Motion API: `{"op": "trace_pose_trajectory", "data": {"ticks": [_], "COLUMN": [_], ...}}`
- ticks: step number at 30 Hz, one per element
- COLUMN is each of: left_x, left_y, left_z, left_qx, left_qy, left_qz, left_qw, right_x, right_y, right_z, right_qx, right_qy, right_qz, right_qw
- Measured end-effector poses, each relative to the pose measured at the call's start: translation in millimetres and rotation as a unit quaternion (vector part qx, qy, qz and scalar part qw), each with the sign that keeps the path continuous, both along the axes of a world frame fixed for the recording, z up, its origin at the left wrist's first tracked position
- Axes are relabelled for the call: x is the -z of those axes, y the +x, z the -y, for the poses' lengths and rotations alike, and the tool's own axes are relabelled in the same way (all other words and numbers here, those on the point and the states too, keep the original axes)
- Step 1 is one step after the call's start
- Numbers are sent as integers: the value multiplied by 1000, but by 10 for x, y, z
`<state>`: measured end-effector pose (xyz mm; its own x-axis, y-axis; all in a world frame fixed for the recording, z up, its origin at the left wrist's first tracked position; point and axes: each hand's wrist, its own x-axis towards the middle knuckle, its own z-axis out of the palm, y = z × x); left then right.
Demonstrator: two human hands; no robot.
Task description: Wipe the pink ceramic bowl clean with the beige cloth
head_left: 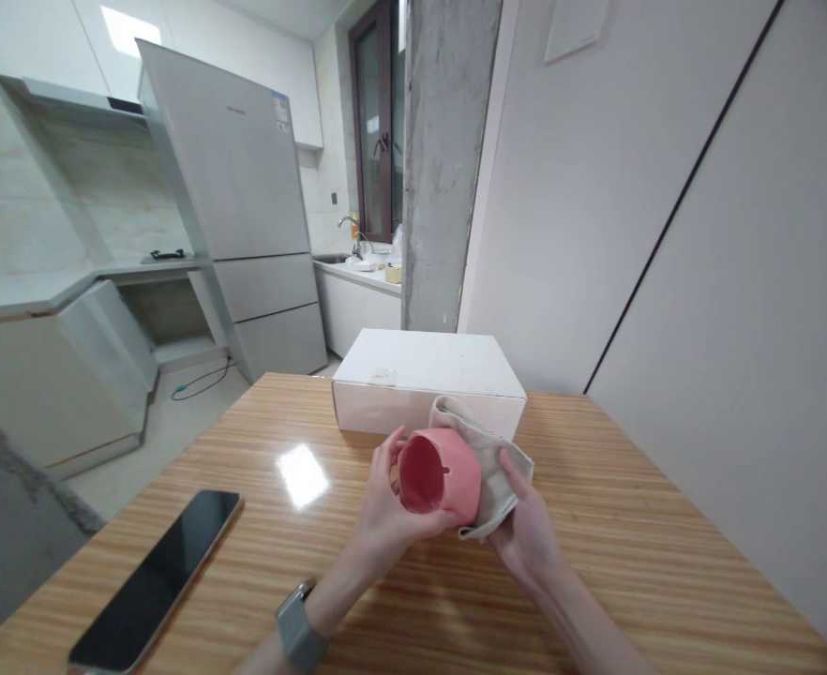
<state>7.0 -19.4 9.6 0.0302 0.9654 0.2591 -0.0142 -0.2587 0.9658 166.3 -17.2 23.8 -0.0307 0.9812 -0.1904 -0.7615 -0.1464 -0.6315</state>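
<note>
A pink faceted cup-like container (464, 473) is tilted on its side above the table, its round opening turned to the left and toward me. A small dark notch or hole shows in its wall near the rim. My left hand (392, 502) is closed around the opening end, thumb below and fingers behind the rim. My right hand (530, 525) grips a folded beige-grey cloth (499, 478) and holds it against the container's right end. The cloth hides that end, and some right-hand fingers are out of sight beneath it.
A white cardboard box (428, 361) stands just behind my hands on the wood-grain table (259, 459). On the left lies a black-screened smartphone (157, 581). Beyond the table are a silver fridge (237, 169), a sink counter (357, 291) and a bare concrete pillar (448, 169).
</note>
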Motion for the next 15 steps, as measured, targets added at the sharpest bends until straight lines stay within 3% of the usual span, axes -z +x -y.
{"op": "trace_pose_trajectory", "data": {"ticks": [6, 9, 12, 15], "left_x": [-31, -1, 29, 15], "left_y": [-5, 41, 82, 96], "left_z": [40, 46, 36, 21], "left_qx": [-29, -55, -24, 15], "left_qy": [121, 83, 16, -24], "left_qz": [-104, -39, 57, 97], "left_qw": [987, 994, 998, 995], "right_x": [48, 22, 15, 33], "right_y": [48, 1, -24, 11], "right_z": [-45, -36, -26, -37], "right_qx": [-29, -43, -40, -31], "right_qy": [-50, -62, -72, -77], "right_qz": [-34, -54, -64, -70], "right_qw": [998, 996, 995, 994]}}
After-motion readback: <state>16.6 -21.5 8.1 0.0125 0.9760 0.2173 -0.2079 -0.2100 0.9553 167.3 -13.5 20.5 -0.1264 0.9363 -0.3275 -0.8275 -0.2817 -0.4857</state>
